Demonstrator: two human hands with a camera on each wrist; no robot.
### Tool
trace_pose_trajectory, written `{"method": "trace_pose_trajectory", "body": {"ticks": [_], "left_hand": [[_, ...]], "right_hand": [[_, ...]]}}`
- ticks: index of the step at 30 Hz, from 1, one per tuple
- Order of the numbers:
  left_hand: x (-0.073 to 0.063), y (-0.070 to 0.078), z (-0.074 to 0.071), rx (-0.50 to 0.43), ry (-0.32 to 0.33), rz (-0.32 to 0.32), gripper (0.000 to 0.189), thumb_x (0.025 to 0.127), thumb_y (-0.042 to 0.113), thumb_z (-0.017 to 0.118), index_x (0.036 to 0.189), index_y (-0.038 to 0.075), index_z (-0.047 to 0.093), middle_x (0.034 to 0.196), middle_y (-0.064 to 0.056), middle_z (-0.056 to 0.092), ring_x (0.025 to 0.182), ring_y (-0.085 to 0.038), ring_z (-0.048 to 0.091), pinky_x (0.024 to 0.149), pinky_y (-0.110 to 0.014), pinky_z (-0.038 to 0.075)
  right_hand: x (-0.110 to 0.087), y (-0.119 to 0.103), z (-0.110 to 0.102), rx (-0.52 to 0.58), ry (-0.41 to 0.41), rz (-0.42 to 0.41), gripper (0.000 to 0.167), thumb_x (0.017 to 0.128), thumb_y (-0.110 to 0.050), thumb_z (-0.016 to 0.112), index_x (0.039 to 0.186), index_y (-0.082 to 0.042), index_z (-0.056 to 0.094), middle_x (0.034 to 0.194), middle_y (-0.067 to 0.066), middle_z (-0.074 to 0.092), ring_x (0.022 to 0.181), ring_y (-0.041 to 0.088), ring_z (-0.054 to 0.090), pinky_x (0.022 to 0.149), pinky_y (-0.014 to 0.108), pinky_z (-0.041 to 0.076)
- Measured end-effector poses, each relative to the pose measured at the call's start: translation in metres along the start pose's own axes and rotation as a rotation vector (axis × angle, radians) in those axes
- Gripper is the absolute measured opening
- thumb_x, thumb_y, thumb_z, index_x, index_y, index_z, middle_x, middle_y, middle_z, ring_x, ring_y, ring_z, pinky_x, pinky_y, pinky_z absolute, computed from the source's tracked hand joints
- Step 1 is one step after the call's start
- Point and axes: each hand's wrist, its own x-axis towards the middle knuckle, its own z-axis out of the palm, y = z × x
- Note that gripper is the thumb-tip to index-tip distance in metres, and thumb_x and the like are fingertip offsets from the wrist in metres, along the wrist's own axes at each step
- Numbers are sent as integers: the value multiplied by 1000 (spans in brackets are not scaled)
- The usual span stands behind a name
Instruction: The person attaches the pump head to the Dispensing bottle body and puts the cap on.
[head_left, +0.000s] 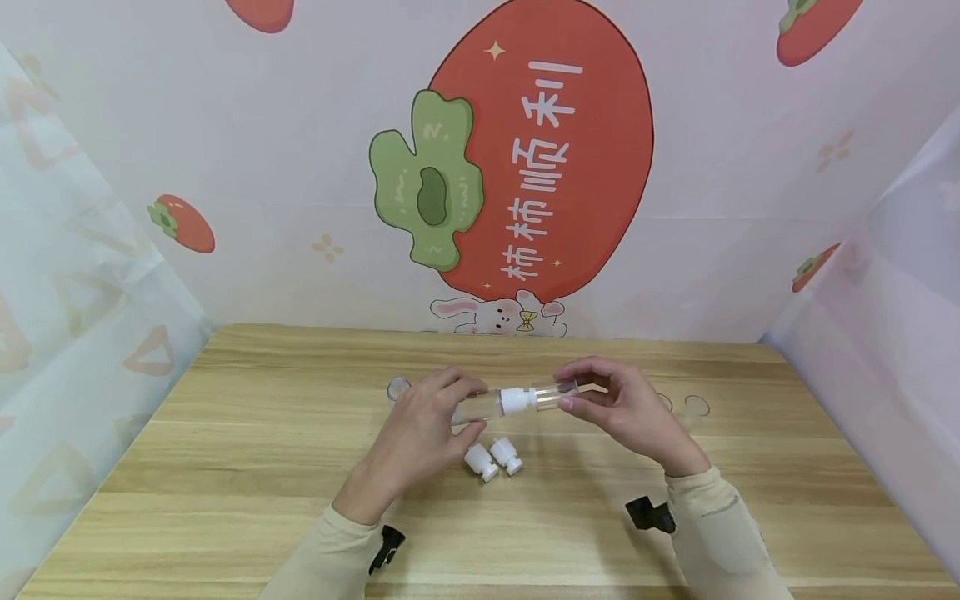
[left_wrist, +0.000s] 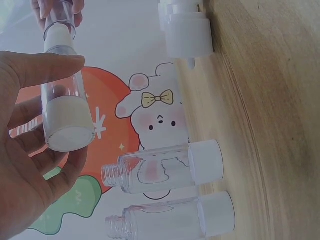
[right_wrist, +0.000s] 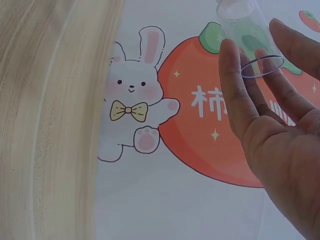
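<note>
Between both hands a clear bottle (head_left: 478, 407) lies almost level above the table, fitted with a white pump top (head_left: 515, 400). My left hand (head_left: 427, 429) grips the bottle body, thumb on one side and fingers curled round the other; its white base (left_wrist: 71, 137) faces the left wrist camera. With the right hand (head_left: 633, 412) I pinch a clear cap (head_left: 553, 396) at its outer end, and its other end meets the pump top. The cap (right_wrist: 252, 37) sits between fingers and thumb in the right wrist view. Two loose white pump tops (head_left: 481, 461) lie just below the bottle on the table.
Two clear bottles with white bases stand near the left hand, one (left_wrist: 157, 170) beside the other (left_wrist: 165, 220), their threaded necks bare. Right of the right hand are clear round rims (head_left: 697, 406). A printed cloth (head_left: 300, 167) hangs behind the wooden table (head_left: 247, 467).
</note>
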Motion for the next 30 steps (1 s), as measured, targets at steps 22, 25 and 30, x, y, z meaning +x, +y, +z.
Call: {"method": "trace_pose_trajectory", "body": {"ticks": [22, 25, 30], "left_hand": [[1, 1, -1, 0, -7, 3, 35, 78, 11, 87, 109, 10, 73, 105, 3, 68, 92, -15, 65, 71, -32, 54], [1, 1, -1, -5, -10, 1, 34, 78, 11, 87, 109, 10, 73, 105, 3, 68, 92, -15, 65, 71, -32, 54], [2, 2, -2, -3, -16, -3, 35, 78, 11, 87, 110, 11, 73, 106, 3, 68, 93, -15, 65, 71, -32, 54]], "right_hand": [[1, 0, 10, 25, -9, -25, 33, 88, 6, 74, 119, 12, 62, 122, 30, 58, 107, 33, 64, 87, 36, 57], [2, 1, 12, 24, -4, -29, 33, 88, 6, 74, 119, 12, 62, 121, 31, 58, 108, 36, 63, 88, 36, 57], [4, 2, 15, 21, 5, -49, 32, 88, 6, 74, 117, 10, 63, 119, 28, 60, 109, 33, 63, 89, 35, 57]]}}
